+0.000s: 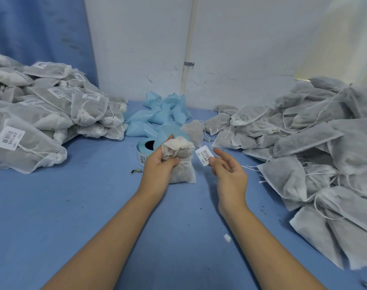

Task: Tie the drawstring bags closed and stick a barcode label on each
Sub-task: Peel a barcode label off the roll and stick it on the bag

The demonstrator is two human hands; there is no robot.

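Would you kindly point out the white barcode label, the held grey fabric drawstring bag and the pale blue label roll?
white barcode label (204, 155), head view, its printed face.
grey fabric drawstring bag (183, 172), head view, lower body of the bag.
pale blue label roll (140, 146), head view, left rim.

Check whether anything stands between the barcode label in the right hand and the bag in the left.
Nothing visible does. The right hand holds the barcode label at its fingertips, beside the bag, with only open air between them. The left hand grips the bag at its neck, so the body below lies bare.
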